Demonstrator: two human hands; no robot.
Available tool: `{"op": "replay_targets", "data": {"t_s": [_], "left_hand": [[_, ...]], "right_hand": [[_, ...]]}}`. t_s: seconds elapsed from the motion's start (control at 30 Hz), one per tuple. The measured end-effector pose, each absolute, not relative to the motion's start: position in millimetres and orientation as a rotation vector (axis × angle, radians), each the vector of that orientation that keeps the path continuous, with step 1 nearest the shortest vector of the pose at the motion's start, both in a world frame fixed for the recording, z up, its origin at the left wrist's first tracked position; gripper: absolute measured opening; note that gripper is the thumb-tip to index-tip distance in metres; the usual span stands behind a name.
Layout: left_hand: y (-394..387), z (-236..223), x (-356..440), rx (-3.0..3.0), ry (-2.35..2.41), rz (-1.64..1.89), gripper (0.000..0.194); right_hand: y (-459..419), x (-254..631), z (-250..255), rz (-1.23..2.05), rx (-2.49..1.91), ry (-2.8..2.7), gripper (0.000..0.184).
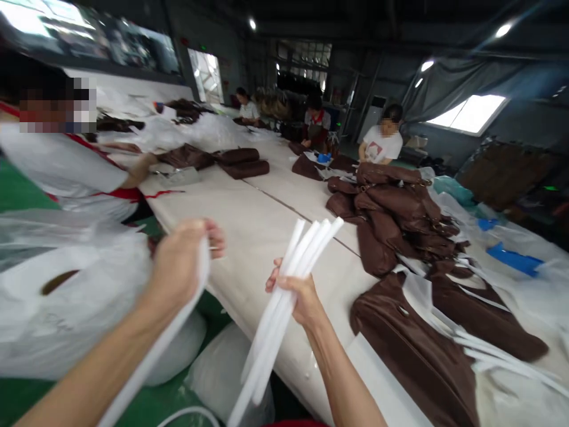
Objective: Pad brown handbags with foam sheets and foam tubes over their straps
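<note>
Our right grip (303,295) wraps the rods (270,332) mid-length, likely for balance; our left grip (178,255), fingers curled, holds a single rod (203,267) apart.

A long pale bench (249,219) is stretching away across the workshop, a dark seam (284,204) running along its top. Brown bags (391,219) are lying heaped on its right side, while larger brown bags (413,344) are spreading out nearer the camera, beside thin white rods (502,356) and a white sheet (382,385). Blue pieces (515,259) are resting on clear plastic (533,296) at the right. More brown pieces (244,163) and crumpled plastic (213,133) are covering parts of the far left.
</note>
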State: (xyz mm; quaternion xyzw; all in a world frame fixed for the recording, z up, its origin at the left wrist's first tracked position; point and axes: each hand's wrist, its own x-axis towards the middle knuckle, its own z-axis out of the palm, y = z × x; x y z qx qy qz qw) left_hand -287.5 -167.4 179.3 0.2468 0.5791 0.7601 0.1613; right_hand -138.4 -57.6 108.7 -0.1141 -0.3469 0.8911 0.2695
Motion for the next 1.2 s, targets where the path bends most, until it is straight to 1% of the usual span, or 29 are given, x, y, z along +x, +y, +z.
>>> {"op": "replay_targets", "data": {"t_s": [0.1,0.17,0.23,0.37,0.53,0.63,0.7,0.77,0.83,0.93,1.0,1.1,1.2], "left_hand": [[-149,197,-268,0.753,1.531,2.125,0.039],[-138,197,-255,0.754,1.523,2.066,0.045],[-132,194,-246,0.737,1.528,2.033,0.047],[-137,190,-241,0.747,1.535,2.025,0.044],[-146,189,-244,0.691,1.461,2.141,0.040],[-153,186,-249,0.736,1.519,2.096,0.040],[-166,180,-256,0.774,1.603,1.991,0.043],[-187,166,-264,0.771,1.615,1.839,0.048],[-217,146,-268,0.704,1.536,1.648,0.053],[-268,115,-264,0.585,1.378,1.362,0.060],[-297,100,-258,0.542,1.322,1.324,0.058],[-328,85,-251,0.500,1.320,1.399,0.050],[-346,78,-250,0.463,1.373,1.443,0.049]], "right_hand": [[-90,-148,109,2.546,-0.247,-0.981,0.044],[-98,-147,108,2.617,-0.219,-0.947,0.044],[-99,-145,107,2.656,-0.193,-0.885,0.043],[-103,-144,107,2.670,-0.159,-0.858,0.040],[-121,-156,106,2.705,-0.231,-0.913,0.035],[-127,-164,107,2.697,-0.307,-0.928,0.028],[-123,-169,110,2.709,-0.317,-0.931,0.026],[-112,-173,112,2.720,-0.312,-0.923,0.029],[-97,-179,111,2.704,-0.305,-0.910,0.032],[-79,-186,105,2.664,-0.250,-0.918,0.031],[-74,-192,100,2.619,-0.213,-0.946,0.030],[-74,-202,94,2.543,-0.219,-0.999,0.030],[-79,-213,92,2.519,-0.236,-1.013,0.030]]}}
